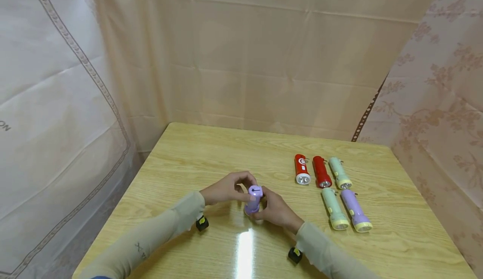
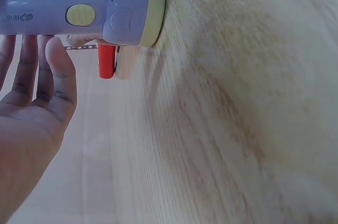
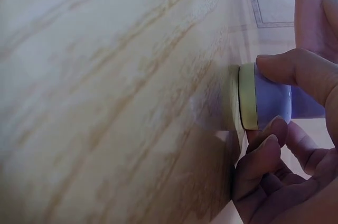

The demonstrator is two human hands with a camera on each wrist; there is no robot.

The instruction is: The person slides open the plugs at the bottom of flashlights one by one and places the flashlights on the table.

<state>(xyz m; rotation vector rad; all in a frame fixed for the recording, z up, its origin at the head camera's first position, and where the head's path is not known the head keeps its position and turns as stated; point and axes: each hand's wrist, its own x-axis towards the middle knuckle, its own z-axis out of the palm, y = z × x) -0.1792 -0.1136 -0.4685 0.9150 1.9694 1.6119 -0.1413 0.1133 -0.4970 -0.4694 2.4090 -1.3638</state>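
Note:
A purple flashlight (image 1: 254,199) with a pale yellow rim and a yellow switch stands upright between my hands, lens end down at the tabletop. Whether the rim touches the wood, I cannot tell. My left hand (image 1: 226,188) holds its upper part, thumb in front and fingers behind. In the left wrist view, some fingers of this hand (image 2: 37,102) pass behind the purple body. My right hand (image 1: 277,208) grips the wider head low down; the right wrist view has its thumb (image 3: 296,71) on one side and curled fingertips on the other.
Right of my hands lie several flashlights in two rows: a red one with a white rim (image 1: 302,169), a plain red one (image 1: 321,172), a green one (image 1: 340,173), then another green one (image 1: 334,209) and a purple one (image 1: 356,210). Cloth hangs behind the wooden table (image 1: 211,149).

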